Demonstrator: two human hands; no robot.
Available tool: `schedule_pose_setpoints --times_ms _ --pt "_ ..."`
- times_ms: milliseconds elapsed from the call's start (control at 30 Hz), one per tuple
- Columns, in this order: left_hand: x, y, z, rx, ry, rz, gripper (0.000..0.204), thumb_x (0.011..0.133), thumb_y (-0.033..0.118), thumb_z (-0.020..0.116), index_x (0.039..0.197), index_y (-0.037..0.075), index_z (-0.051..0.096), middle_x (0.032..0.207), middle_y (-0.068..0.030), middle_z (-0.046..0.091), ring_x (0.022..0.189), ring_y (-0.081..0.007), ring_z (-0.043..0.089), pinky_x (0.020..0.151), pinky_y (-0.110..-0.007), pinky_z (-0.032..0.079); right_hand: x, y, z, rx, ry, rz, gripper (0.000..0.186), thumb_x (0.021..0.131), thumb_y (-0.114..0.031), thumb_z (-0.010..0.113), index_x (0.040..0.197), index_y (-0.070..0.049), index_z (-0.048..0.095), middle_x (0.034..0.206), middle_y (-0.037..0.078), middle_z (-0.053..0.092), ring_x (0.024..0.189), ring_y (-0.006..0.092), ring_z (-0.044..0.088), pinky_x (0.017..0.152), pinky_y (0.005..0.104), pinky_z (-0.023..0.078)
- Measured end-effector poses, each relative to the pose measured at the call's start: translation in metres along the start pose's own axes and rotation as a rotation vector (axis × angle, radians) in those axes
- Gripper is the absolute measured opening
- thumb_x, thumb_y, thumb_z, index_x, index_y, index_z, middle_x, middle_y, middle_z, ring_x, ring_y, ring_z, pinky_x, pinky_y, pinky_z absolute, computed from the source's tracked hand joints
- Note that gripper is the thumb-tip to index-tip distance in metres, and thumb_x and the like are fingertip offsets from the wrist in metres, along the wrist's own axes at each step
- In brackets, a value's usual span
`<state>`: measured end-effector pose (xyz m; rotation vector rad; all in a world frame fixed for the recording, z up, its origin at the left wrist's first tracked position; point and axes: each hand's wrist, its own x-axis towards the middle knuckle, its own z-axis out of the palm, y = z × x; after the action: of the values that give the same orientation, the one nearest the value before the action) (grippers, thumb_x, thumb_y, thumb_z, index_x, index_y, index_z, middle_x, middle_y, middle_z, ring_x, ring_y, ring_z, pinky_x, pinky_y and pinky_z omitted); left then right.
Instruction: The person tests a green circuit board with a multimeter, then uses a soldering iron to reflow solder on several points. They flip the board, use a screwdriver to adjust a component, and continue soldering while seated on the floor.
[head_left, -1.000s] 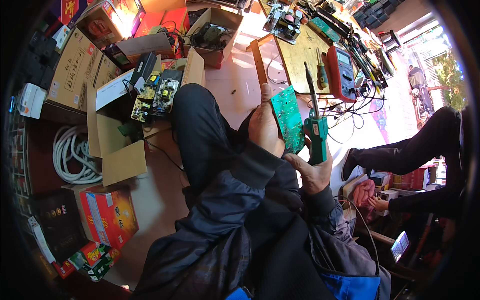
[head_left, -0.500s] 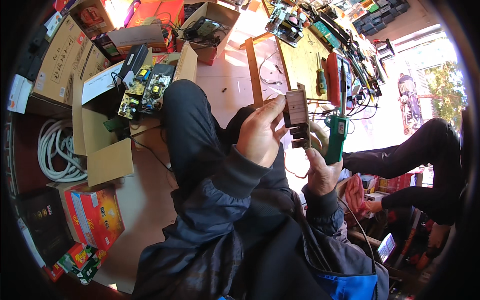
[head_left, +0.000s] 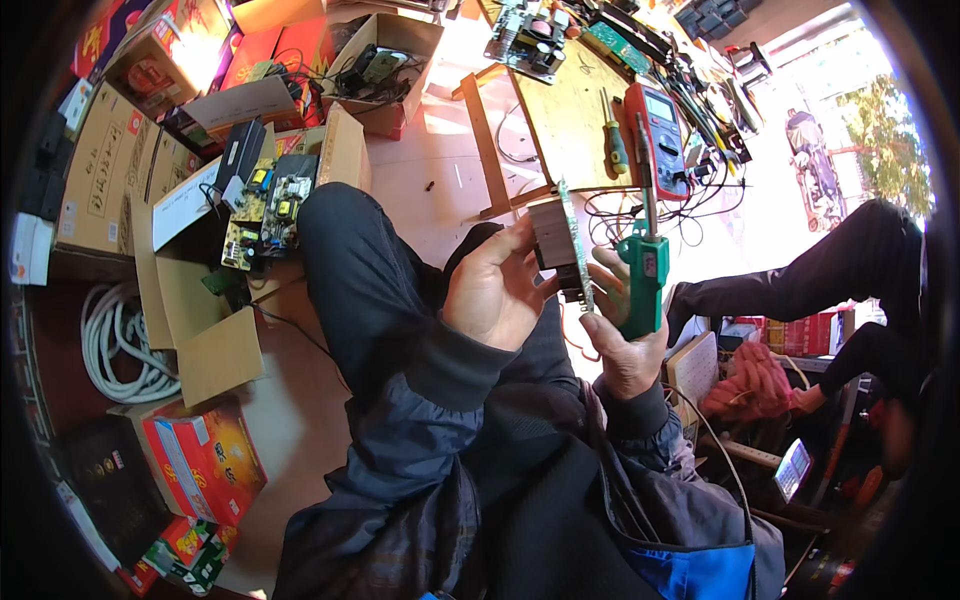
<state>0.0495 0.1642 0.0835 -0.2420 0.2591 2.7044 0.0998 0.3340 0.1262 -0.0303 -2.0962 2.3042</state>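
In front of my lap, my left hand [head_left: 492, 292] grips a circuit board [head_left: 574, 235] by its component side, the thumb resting near a pale, block-like part [head_left: 550, 232]. The board stands nearly edge-on, with dark parts along its lower end. My right hand [head_left: 630, 362] holds a green soldering gun [head_left: 649, 285], its metal barrel pointing up and away. Its thumb is also at the board's lower edge, and its fingers are behind the board. The iron's barrel is apart from the board.
Beyond my hands, a wooden table [head_left: 552, 125] bears a screwdriver [head_left: 615, 150], a red multimeter [head_left: 660, 135] and tangled leads. Circuit boards [head_left: 288, 205] lie on an open carton [head_left: 225, 350] at left. A coiled white hose [head_left: 118, 340] is beside it. Another person's leg [head_left: 790, 265] extends at right.
The board has turned more edge-on, its green face now showing as a thin strip. Both hands still hold what they held. The whole view has shifted slightly.
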Motion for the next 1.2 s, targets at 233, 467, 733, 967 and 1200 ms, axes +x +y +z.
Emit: schedule_pose_setpoints --times_ms 233,467,733,967,1200 --pt "0.006 -0.008 0.003 -0.173 -0.028 0.001 0.044 0.106 0.034 0.045 0.135 0.006 0.062 0.133 -0.01 0.069 0.124 -0.0288 0.063 0.112 -0.052 0.045 -0.007 0.005 -0.007 -0.116 -0.025 -0.026 0.084 0.077 0.0 0.085 0.15 0.004 0.043 0.15 0.02 0.053 0.14 0.032 0.052 0.116 0.0455 0.042" --pt "0.017 -0.018 -0.005 -0.231 -0.027 -0.038 0.055 0.106 0.055 0.05 0.133 0.008 0.062 0.124 -0.0174 0.069 0.115 -0.0301 0.067 0.1 -0.05 0.055 -0.011 0.014 -0.007 -0.243 -0.054 -0.04 0.062 0.077 0.003 0.085 0.129 0.0 0.052 0.142 0.016 0.053 0.132 0.0249 0.054 0.109 0.037 0.044" --pt "0.028 -0.022 -0.029 -0.176 -0.035 -0.043 0.058 0.104 0.061 0.052 0.128 0.01 0.064 0.118 -0.0116 0.072 0.109 -0.0271 0.07 0.096 -0.047 0.057 -0.004 0.03 -0.007 -0.395 -0.11 -0.166 0.048 0.074 -0.002 0.09 0.102 -0.004 0.052 0.145 0.026 0.051 0.138 0.04 0.053 0.111 0.0464 0.044" --pt "0.027 -0.02 -0.04 -0.19 0.079 -0.032 0.059 0.102 0.062 0.054 0.123 0.009 0.067 0.117 -0.0133 0.072 0.109 -0.0291 0.069 0.097 -0.047 0.057 -0.003 0.039 0.0 -0.37 -0.081 -0.084 0.05 0.073 -0.006 0.093 0.102 -0.002 0.053 0.142 0.024 0.055 0.131 0.0347 0.058 0.106 0.0413 0.046" --pt "0.02 -0.017 -0.039 -0.156 0.138 0.012 0.058 0.102 0.061 0.053 0.127 0.01 0.066 0.118 -0.0146 0.072 0.111 -0.029 0.069 0.099 -0.047 0.057 -0.004 0.041 0.004 -0.372 -0.103 -0.036 0.052 0.073 -0.009 0.094 0.105 -0.001 0.054 0.142 0.023 0.055 0.13 0.0331 0.059 0.106 0.0404 0.046"
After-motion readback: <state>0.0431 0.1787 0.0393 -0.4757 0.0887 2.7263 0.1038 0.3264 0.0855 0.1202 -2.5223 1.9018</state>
